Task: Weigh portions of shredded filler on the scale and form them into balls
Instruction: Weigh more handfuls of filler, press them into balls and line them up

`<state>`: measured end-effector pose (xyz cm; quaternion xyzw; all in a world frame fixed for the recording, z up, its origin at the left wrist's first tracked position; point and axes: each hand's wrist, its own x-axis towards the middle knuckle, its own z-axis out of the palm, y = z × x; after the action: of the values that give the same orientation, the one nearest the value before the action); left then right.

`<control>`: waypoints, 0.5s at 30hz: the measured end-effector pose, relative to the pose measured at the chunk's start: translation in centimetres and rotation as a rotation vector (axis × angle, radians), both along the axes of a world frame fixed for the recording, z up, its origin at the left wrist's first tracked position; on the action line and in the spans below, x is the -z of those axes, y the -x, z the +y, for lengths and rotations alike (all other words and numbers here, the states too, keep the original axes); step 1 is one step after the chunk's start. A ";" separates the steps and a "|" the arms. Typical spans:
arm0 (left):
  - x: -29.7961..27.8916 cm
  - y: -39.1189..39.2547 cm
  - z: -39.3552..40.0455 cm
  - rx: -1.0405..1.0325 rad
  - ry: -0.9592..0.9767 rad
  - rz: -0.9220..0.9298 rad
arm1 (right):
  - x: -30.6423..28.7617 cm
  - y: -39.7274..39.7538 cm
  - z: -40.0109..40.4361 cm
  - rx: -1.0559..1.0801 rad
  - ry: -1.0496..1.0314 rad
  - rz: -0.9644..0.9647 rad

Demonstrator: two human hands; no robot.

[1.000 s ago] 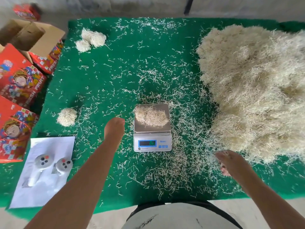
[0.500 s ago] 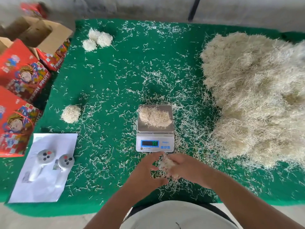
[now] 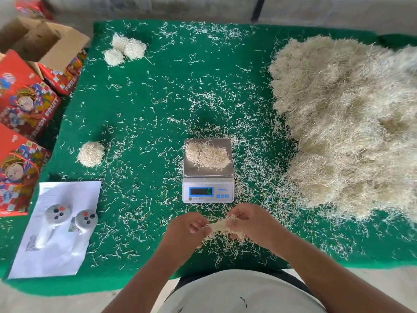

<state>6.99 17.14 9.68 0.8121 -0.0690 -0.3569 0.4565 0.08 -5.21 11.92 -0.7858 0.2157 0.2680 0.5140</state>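
1. Pinching a small tuft of shredded filler (image 3: 220,225) between them, both hands work just in front of the digital scale (image 3: 208,177), near the table's near edge.
2. The left hand (image 3: 185,231) has its fingers curled onto the tuft's left end; the right hand (image 3: 250,222) grips the right end, with loose strands hanging below.
3. On the scale's steel platform lies a weighed portion of filler (image 3: 208,155), loosely heaped; the lit display shows a digit that looks like 0, though it is too blurred to be sure.
4. A big pile of shredded filler (image 3: 352,123) covers the right side of the green table (image 3: 146,105), and stray strands are scattered across the cloth.
5. One finished ball (image 3: 91,154) sits left of the scale, well apart from it.
6. Three more balls (image 3: 125,49) touch one another at the far left of the table.
7. Two grey controllers (image 3: 67,216) rest on a white sheet of paper (image 3: 54,249) at the near left.
8. Red printed fruit boxes (image 3: 24,102) and an open cardboard box (image 3: 42,39) stand beyond the table's left edge.
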 end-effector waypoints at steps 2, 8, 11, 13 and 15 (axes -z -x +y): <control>0.1 0.1 -0.5 0.048 -0.018 -0.027 | 0.3 0.3 -0.3 -0.008 0.015 -0.007; 0.1 -0.4 -2.0 0.253 -0.049 0.001 | 0.4 0.6 -1.1 -0.040 0.025 -0.035; 0.2 -0.8 -2.9 0.304 -0.079 -0.008 | 0.9 0.8 -2.1 0.026 0.064 -0.055; -0.1 -1.1 -3.6 0.353 -0.111 -0.033 | 1.3 0.8 -2.8 0.061 0.117 -0.060; -0.5 -1.3 -4.4 0.381 -0.122 -0.036 | 1.7 0.9 -3.3 0.085 0.138 -0.061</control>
<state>8.32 12.74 10.16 0.8166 -0.2079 -0.4259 0.3295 -0.85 -8.52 10.25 -0.8172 0.2509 0.2062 0.4761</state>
